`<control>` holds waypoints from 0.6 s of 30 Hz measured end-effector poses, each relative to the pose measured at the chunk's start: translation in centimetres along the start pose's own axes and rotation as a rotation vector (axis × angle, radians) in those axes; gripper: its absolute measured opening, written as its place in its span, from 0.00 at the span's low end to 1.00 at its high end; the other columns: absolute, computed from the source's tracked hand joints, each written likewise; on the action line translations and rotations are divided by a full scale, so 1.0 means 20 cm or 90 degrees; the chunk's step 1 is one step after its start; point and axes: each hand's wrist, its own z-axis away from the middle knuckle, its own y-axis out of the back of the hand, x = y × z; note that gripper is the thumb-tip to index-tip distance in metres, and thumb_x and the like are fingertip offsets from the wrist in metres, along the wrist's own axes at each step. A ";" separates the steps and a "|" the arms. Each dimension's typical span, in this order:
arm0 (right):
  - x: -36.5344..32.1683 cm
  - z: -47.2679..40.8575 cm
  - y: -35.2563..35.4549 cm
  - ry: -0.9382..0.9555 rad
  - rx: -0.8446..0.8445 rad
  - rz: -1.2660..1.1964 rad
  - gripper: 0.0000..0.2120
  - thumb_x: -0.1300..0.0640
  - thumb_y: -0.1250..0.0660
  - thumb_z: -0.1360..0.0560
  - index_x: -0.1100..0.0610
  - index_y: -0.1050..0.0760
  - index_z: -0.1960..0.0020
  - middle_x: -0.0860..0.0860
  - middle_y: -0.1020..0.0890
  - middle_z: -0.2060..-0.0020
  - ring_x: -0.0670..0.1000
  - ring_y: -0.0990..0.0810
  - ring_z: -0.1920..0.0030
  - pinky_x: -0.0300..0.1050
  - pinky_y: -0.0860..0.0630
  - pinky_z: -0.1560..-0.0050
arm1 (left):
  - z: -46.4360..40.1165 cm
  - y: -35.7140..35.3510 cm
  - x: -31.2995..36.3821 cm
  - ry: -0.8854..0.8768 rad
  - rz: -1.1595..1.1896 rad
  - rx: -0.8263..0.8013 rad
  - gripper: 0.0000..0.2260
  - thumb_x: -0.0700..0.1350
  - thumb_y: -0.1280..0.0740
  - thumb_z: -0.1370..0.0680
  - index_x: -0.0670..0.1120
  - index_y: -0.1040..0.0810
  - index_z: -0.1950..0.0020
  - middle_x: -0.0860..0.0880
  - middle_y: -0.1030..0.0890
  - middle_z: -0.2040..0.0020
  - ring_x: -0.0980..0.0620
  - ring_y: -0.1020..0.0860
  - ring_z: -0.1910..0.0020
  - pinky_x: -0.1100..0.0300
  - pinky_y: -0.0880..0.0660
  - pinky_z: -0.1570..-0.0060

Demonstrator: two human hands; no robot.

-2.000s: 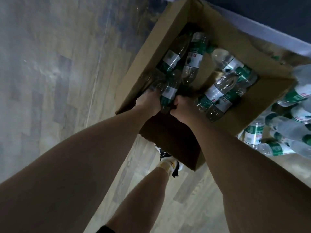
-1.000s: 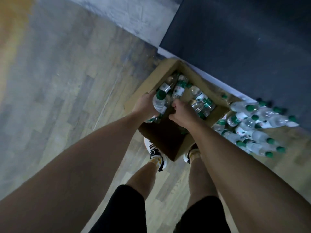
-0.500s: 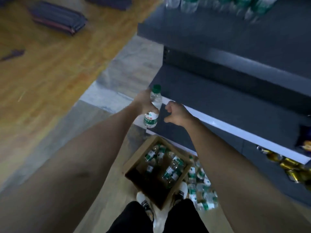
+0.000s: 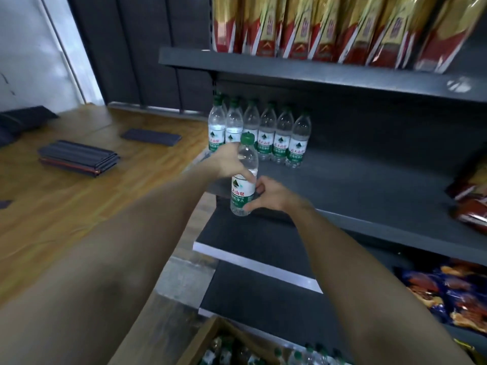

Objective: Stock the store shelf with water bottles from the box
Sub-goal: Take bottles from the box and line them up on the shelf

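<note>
- The left hand [image 4: 228,162] fingers are wrapped around the upright water bottle [image 4: 243,177], above its label.
- The right hand [image 4: 271,194] fingers pinch its lower part, at the shelf [image 4: 369,191] edge.

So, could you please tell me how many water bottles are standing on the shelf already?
6 clearly, in a front row at the left end of the middle shelf; caps behind suggest more hidden. Another bottle is held in both hands.

Clear bottle [image 4: 243,177] with green cap, white-and-green label (red lettering); dark grey shelf [image 4: 369,185]; red-and-gold packets [image 4: 329,27].
</note>
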 end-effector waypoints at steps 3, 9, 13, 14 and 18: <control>-0.01 -0.01 0.10 -0.002 0.041 -0.055 0.42 0.46 0.16 0.46 0.51 0.29 0.36 0.44 0.19 0.45 0.46 0.20 0.44 0.47 0.23 0.42 | -0.07 0.00 0.15 -0.025 0.026 -0.021 0.40 0.52 0.15 0.48 0.48 0.24 0.38 0.53 0.19 0.43 0.50 0.21 0.43 0.53 0.24 0.40; 0.06 0.00 0.22 -0.049 0.229 -0.095 0.35 0.41 0.23 0.48 0.49 0.25 0.43 0.45 0.19 0.50 0.48 0.20 0.49 0.49 0.21 0.47 | -0.19 -0.09 0.34 -0.038 0.018 -0.088 0.37 0.53 0.16 0.42 0.46 0.25 0.37 0.52 0.20 0.43 0.50 0.22 0.43 0.51 0.23 0.41; 0.16 -0.01 0.33 -0.099 0.301 -0.120 0.31 0.43 0.27 0.49 0.46 0.24 0.46 0.43 0.17 0.54 0.48 0.18 0.52 0.47 0.19 0.49 | -0.29 -0.13 0.39 -0.030 -0.029 -0.137 0.29 0.50 0.18 0.35 0.48 0.29 0.41 0.49 0.22 0.50 0.49 0.22 0.54 0.53 0.22 0.52; 0.19 -0.01 0.37 -0.111 0.310 -0.136 0.32 0.43 0.28 0.51 0.47 0.23 0.46 0.43 0.17 0.55 0.48 0.18 0.53 0.47 0.19 0.50 | -0.33 -0.15 0.40 -0.026 -0.033 -0.133 0.28 0.48 0.19 0.35 0.47 0.28 0.40 0.47 0.21 0.51 0.48 0.22 0.54 0.52 0.23 0.51; 0.34 -0.05 0.52 -0.139 0.361 -0.220 0.37 0.47 0.25 0.51 0.49 0.24 0.42 0.45 0.16 0.52 0.49 0.18 0.50 0.47 0.18 0.48 | -0.44 -0.23 0.39 -0.025 -0.086 -0.077 0.20 0.48 0.22 0.30 0.46 0.25 0.44 0.45 0.20 0.50 0.46 0.21 0.53 0.56 0.26 0.51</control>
